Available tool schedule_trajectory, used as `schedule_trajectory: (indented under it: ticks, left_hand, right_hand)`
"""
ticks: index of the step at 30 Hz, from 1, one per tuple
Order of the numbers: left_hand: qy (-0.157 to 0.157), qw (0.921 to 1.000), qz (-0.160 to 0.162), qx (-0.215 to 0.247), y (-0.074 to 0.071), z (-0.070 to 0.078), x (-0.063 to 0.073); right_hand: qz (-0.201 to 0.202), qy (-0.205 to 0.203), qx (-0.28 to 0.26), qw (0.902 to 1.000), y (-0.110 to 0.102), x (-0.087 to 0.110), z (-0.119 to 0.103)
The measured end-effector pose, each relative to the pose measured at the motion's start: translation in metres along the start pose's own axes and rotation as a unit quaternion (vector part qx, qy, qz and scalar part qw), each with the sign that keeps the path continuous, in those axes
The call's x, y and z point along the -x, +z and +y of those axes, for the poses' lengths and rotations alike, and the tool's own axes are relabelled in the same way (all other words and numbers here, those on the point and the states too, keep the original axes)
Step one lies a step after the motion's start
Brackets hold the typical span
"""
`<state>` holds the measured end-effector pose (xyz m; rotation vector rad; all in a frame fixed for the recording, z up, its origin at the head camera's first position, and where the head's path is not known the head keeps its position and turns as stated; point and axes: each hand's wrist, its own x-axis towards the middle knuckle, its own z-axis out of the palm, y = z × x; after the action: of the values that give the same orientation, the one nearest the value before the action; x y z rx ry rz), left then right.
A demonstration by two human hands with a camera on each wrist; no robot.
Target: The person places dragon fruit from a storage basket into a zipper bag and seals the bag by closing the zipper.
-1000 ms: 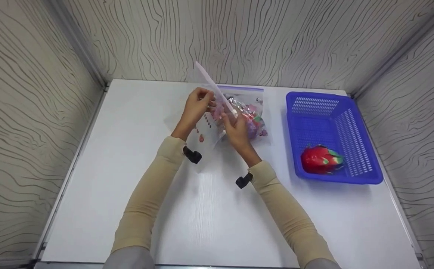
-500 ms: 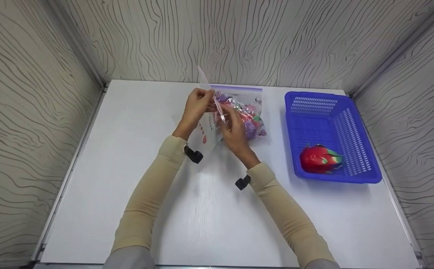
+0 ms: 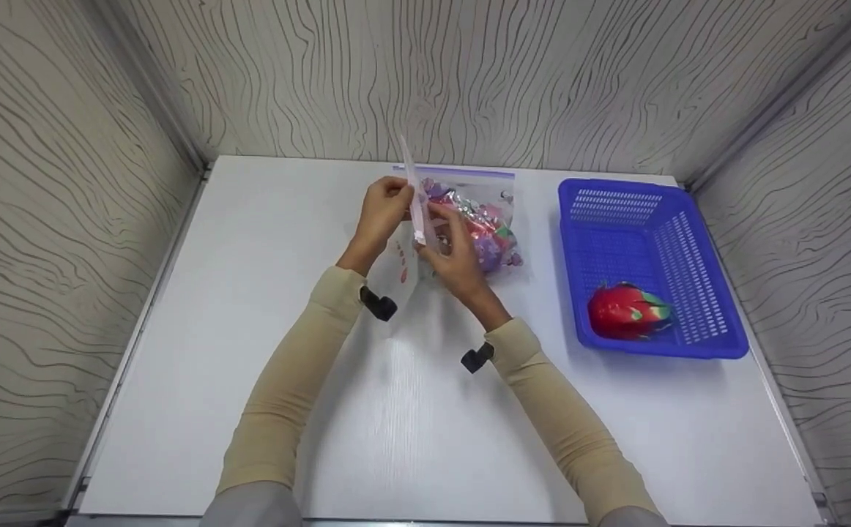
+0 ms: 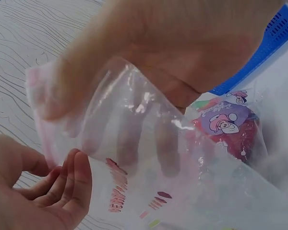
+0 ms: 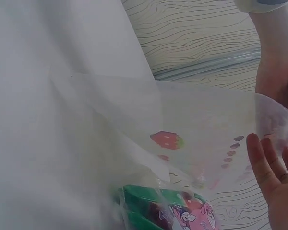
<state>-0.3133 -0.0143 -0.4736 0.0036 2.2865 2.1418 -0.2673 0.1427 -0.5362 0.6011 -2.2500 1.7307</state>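
A clear zip bag (image 3: 405, 260) with a pink zip strip and strawberry prints is held up, its strip steeply upright. My left hand (image 3: 384, 212) pinches the strip's edge with thumb and fingers. On the other side, my right hand (image 3: 458, 256) holds the bag near the strip's lower end, where a small white slider (image 3: 420, 238) shows. In the left wrist view the right hand's fingers (image 4: 129, 143) are visible through the plastic. Just behind lies a filled zip bag (image 3: 495, 252) with a purple strip, cartoon prints and red and green contents, partly hidden by the right hand.
A blue perforated basket (image 3: 656, 351) stands at the right of the white table (image 3: 250, 293). A red and green dragon fruit (image 3: 627, 311) lies in its near end. Wood-patterned walls (image 3: 469, 80) enclose the table at the back and both sides.
The pink strip has swung from a slant to nearly upright, its lower end moving left. My right hand has shifted left with it, closer to my left hand. The basket and filled bag stay put.
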Motion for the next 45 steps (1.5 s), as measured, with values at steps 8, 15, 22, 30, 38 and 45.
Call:
schedule_trajectory:
  ticks: [8,15,22,30,38,45]
  left_hand:
    - [0.018,0.9997,0.01,-0.011,-0.002,0.003,0.003]
    - [0.041,0.9986,-0.025,0.021,-0.001,0.006,0.006]
    - [0.025,0.9981,-0.05,0.027,0.001,0.004,0.006]
    - [0.043,0.9972,-0.06,-0.006,0.003,0.003,0.007]
    - [0.042,0.9961,-0.077,-0.016,0.003,0.0,0.008]
    - [0.027,0.9965,-0.073,-0.029,0.002,-0.001,0.008]
  right_hand:
    - [-0.039,0.014,-0.078,0.9961,-0.009,-0.005,-0.001]
    - [-0.023,0.068,-0.11,0.9913,-0.01,-0.011,-0.011]
    - [-0.013,0.103,-0.126,0.9866,-0.011,-0.015,-0.015]
    - [0.008,0.132,-0.131,0.9825,-0.012,-0.019,-0.018]
    - [0.001,0.146,-0.111,0.983,-0.015,-0.021,-0.017]
    - [0.001,0.149,-0.11,0.9827,-0.016,-0.021,-0.015]
